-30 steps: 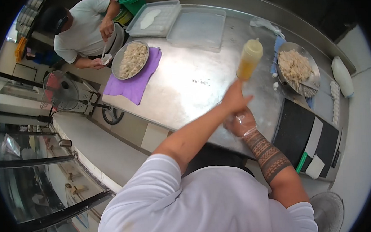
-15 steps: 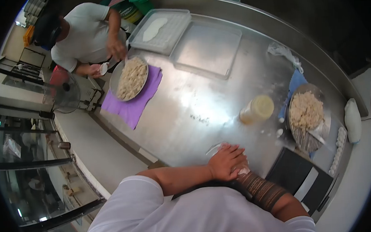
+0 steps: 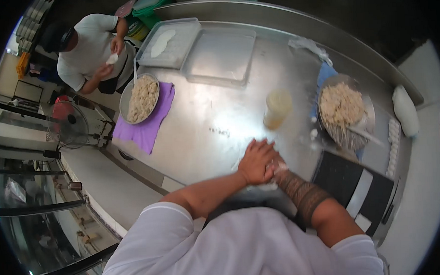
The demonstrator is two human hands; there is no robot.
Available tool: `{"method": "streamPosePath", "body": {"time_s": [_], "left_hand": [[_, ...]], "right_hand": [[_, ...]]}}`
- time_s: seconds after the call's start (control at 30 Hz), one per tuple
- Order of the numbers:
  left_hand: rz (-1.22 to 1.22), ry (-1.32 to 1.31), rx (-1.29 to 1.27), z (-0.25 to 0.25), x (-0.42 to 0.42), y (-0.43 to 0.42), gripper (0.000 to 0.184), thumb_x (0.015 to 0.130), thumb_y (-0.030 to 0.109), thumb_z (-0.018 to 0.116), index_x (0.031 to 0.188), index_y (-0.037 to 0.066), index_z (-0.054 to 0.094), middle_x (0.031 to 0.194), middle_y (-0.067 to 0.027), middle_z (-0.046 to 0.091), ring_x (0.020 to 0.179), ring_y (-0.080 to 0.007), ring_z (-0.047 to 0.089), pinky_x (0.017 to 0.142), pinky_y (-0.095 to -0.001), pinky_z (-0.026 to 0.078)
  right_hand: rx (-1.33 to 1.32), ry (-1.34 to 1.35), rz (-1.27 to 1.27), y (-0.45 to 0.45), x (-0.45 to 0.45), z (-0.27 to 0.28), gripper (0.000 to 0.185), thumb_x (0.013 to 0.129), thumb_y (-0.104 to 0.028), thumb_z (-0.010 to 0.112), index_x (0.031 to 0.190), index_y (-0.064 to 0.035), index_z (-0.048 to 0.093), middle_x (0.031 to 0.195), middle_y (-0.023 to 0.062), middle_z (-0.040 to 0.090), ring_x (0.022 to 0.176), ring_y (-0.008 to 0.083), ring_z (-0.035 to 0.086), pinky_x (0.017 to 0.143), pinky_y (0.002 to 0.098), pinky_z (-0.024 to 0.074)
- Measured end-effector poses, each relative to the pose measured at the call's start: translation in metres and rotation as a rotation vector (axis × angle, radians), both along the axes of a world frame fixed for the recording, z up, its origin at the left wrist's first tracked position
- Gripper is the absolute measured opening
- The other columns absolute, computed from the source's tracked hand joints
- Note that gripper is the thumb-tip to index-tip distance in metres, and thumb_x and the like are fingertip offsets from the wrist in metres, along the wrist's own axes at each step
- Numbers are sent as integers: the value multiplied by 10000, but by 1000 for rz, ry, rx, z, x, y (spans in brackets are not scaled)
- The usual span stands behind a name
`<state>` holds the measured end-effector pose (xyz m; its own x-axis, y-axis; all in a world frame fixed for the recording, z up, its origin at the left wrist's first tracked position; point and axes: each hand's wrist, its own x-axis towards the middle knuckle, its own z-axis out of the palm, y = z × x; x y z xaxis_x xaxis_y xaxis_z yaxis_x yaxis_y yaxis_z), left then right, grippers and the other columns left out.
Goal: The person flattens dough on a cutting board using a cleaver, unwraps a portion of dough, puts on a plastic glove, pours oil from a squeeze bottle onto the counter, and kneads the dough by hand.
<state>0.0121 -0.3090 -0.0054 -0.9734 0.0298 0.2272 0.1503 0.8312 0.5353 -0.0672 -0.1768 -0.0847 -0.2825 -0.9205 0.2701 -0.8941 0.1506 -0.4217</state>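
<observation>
My left hand [image 3: 257,163] lies on top of my right hand [image 3: 278,166] at the near edge of the steel table, its fingers stretched out. Most of my right hand is covered, so its fingers are hidden. Under the two hands, a thin pale sheet, perhaps dough [image 3: 268,186], shows only at its edges. Ahead of them stands a bottle of yellowish liquid [image 3: 277,109]. Small white bits, one of them a lump [image 3: 314,134], lie to the right of it.
At right are a bowl of pale filling [image 3: 341,105], a black board [image 3: 331,174] and a row of dough balls [image 3: 392,146]. Another filling bowl [image 3: 142,98] sits on a purple cloth [image 3: 155,132]. Clear trays [image 3: 220,58] line the back. A co-worker [image 3: 93,49] holds a white wrapper.
My stacked hands have pushed forward, and pale sheet now shows behind them. The co-worker's hand has left the filling bowl and come to the wrapper. The whole view has shifted slightly.
</observation>
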Motion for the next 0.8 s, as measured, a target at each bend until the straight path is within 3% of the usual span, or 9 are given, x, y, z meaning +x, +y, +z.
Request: {"method": "streamPosePath", "body": {"time_s": [0.13, 0.2, 0.3, 0.4, 0.43, 0.53, 0.63, 0.73, 0.8], "left_hand": [[139, 95, 167, -20, -1, 0, 640, 929, 455, 624, 1432, 70, 533, 1533, -230, 459, 1470, -427, 376, 1240, -586, 220], [284, 167, 544, -11, 6, -6, 543, 988, 295, 630, 1428, 3, 503, 1517, -281, 453, 1421, -468, 405, 1205, -521, 301], [194, 247, 143, 12, 48, -17, 439, 929, 119, 673, 1343, 6, 581, 1402, -235, 539, 1331, -438, 484, 1173, -506, 353], [-9, 136, -11, -3, 81, -17, 467, 891, 119, 729, 1332, 25, 606, 1334, -202, 580, 1229, -411, 557, 1073, -499, 455], [1, 168, -22, -9, 84, -15, 464, 888, 124, 735, 1325, 24, 613, 1314, -196, 592, 1208, -405, 567, 1060, -493, 466], [10, 215, -67, -22, 90, -15, 447, 886, 140, 744, 1301, 19, 630, 1260, -180, 624, 1162, -392, 589, 1032, -481, 488], [-5, 172, -131, -29, 98, -20, 375, 902, 176, 733, 1231, 10, 665, 1214, -166, 648, 1155, -391, 587, 1036, -477, 485], [-69, 161, -192, -34, 110, -26, 344, 909, 192, 725, 1195, 6, 680, 1226, -174, 641, 1174, -394, 575, 1051, -486, 474], [-75, 144, -193, -34, 116, -23, 296, 915, 166, 706, 1155, -5, 687, 1231, -180, 634, 1199, -398, 560, 1069, -500, 461]], "right_hand": [[-81, -183, -40, -2, 4, 54, 588, 864, -342, 678, 1370, -64, 572, 1435, 165, 544, 1374, 359, 466, 1204, 484, 313], [56, -134, -143, 2, 20, 113, 470, 862, -366, 685, 1240, -88, 664, 1331, 163, 618, 1260, 381, 554, 1116, 496, 408], [-225, -274, -623, 29, 38, 100, 395, 944, -420, 611, 1036, -53, 723, 1142, 193, 704, 1070, 422, 638, 986, 511, 486], [85, -594, -956, 37, 31, 82, 539, 1030, -479, 485, 950, -7, 733, 992, 226, 723, 964, 454, 663, 930, 520, 510], [125, -558, -945, 32, 35, 82, 638, 1071, -495, 391, 952, 28, 737, 1016, 275, 710, 979, 471, 657, 945, 520, 496], [124, -597, -922, 12, 36, 55, 657, 1053, -577, 444, 973, 7, 735, 948, 249, 722, 872, 420, 671, 843, 479, 503], [-76, -1198, -1074, 5, 32, 57, 632, 1054, -553, 505, 945, 27, 733, 939, 166, 744, 835, 296, 655, 865, 415, 500], [-192, -1315, -842, -4, 53, 87, 607, 1047, -533, 560, 939, 39, 735, 915, 108, 729, 868, 207, 603, 894, 377, 488], [-150, -1155, -837, -17, 73, 94, 565, 1062, -488, 532, 1119, 49, 697, 1062, 196, 723, 990, 280, 652, 940, 394, 491]]}}
